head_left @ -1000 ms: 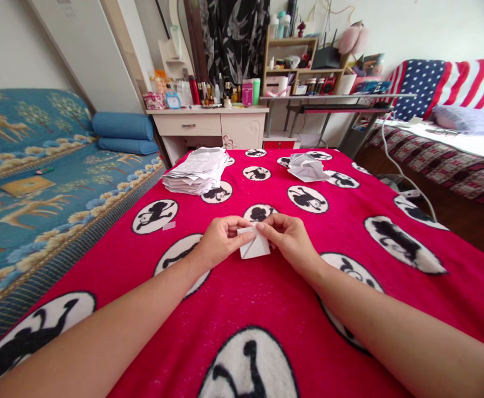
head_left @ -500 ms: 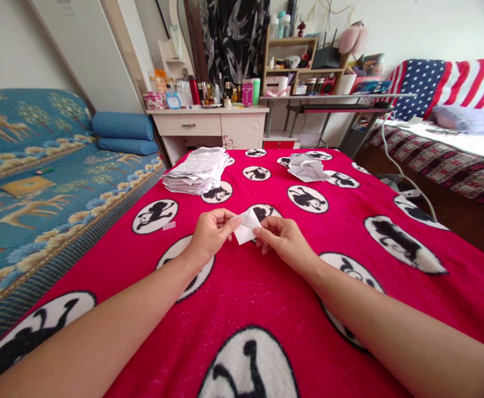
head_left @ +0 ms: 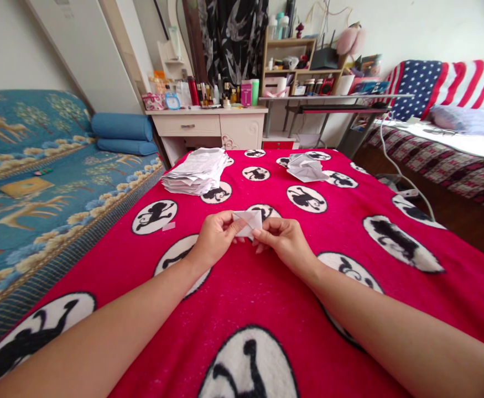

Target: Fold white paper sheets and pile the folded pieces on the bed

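Observation:
Between my two hands is a small piece of folded white paper, with creases crossing its face. My left hand pinches its left side, thumb lying over the front. At the lower right corner, my right hand grips it between thumb and fingers. Both hands are just above the red blanket. Farther back on the left lies a stack of white papers. Some folded paper pieces sit in a loose heap at the back right.
A small pale scrap lies on the blanket to the left. A blue patterned sofa runs along the left side. Behind stand a white dresser with bottles on it and a desk. A white cable hangs at the right.
The folded paper has turned in my fingers, from a tilted corner-down position to a flatter, level rectangle. My left thumb has moved further over its face.

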Motion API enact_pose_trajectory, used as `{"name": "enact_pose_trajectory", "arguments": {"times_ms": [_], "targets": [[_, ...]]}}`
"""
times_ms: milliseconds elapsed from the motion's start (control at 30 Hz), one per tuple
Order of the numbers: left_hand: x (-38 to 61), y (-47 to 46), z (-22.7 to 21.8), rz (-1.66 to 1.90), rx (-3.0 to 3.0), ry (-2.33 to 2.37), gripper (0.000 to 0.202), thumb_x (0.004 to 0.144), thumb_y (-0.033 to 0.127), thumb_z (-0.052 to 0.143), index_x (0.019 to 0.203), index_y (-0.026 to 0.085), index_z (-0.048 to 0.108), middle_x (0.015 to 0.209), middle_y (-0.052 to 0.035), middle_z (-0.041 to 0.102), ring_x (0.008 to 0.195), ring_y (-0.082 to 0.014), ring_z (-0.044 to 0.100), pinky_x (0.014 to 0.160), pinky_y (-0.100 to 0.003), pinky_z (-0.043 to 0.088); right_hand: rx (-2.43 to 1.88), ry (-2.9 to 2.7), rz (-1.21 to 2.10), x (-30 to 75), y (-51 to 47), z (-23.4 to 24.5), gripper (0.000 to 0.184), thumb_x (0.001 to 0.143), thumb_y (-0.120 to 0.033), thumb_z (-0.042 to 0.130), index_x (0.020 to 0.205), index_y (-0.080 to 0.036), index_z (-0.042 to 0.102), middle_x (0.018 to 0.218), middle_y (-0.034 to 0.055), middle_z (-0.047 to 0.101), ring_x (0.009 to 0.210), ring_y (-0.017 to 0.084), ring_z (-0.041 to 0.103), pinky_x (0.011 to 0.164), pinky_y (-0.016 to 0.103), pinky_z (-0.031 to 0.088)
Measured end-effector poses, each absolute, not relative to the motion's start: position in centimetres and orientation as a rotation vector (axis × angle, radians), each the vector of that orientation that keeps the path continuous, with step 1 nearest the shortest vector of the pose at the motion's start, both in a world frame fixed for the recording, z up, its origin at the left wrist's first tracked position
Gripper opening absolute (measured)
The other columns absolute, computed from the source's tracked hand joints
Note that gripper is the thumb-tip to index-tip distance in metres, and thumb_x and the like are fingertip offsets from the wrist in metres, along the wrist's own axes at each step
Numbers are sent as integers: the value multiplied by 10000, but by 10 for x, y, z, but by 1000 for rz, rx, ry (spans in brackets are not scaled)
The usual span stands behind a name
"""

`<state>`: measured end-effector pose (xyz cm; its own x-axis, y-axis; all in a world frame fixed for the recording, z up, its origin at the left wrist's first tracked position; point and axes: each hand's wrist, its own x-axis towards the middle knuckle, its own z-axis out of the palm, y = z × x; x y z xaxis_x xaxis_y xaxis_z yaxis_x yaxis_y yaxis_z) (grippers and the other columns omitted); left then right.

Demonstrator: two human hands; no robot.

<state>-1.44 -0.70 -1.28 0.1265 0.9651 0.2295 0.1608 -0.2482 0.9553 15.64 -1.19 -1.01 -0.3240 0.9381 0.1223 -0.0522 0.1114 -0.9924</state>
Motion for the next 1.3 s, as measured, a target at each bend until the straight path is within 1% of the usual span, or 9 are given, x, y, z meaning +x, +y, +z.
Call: {"name": "enact_pose_trajectory", "arguments": {"times_ms": [233,367,467,567,733,800,900,1033,1300], "targets": [[-16,-10,-9,1244,1898,1301,223,813,305,612,658,145,596,560,8,599,482,-99,528,473,-197,385,-999,-1714,1108,153,-13,-12,236,755,-368,689,832,-147,660,639,-8,612,533,106,509,479,217,375],[-12,-13,-10,1251,1926,1267,192,800,288,629,674,146,596,583,9,600,524,-103,534,495,-194,382,-1020,-1618,1224,154,-12,-12,299,705,-428,718,732,-141,638,553,-24,564,469,94,454,448,222,340],[-11,-13,-10,1238,1912,1226,191,836,327,600,772,149,629,644,3,631,539,-108,563,516,-198,404,-1034,-1568,1277,154,-10,-13,346,670,-463,736,713,-142,616,527,-33,535,443,87,420,431,223,314],[-15,-13,-9,1248,2010,1284,224,895,336,525,839,161,652,650,-3,640,550,-118,581,557,-212,419,-1041,-1623,1168,153,-7,-15,303,703,-425,717,772,-143,627,613,-11,582,517,106,472,483,230,358],[-22,-13,-6,1224,2479,1429,197,915,273,506,932,191,684,867,-61,700,817,-171,628,733,-260,432,-1075,-1689,716,156,-7,-12,258,732,-309,716,947,-187,642,899,46,649,779,164,560,610,244,425],[-23,-14,-6,1159,2607,1428,206,919,278,501,942,196,688,850,-63,693,823,-174,619,735,-266,431,-1020,-1720,626,158,-8,-9,177,770,-280,684,928,-202,664,922,49,638,789,160,557,612,244,422],[-21,-15,-5,1197,2620,1399,207,917,310,511,970,197,675,868,-61,689,847,-171,621,761,-263,443,-991,-1755,564,160,-10,-5,82,810,-269,648,837,-205,690,850,42,627,719,145,543,607,252,414],[-17,-16,-4,1307,2470,1337,203,909,318,528,1018,206,657,939,-58,686,893,-161,627,803,-250,455,-1019,-1742,566,160,-11,-3,85,810,-276,653,802,-202,695,781,31,606,671,140,527,601,258,408],[-14,-20,0,1384,2331,1243,155,872,264,571,912,193,704,886,-53,687,835,-153,627,771,-247,464,-1038,-1759,553,158,-11,-4,45,788,-239,663,801,-199,679,777,24,584,695,142,531,598,251,399]]}}
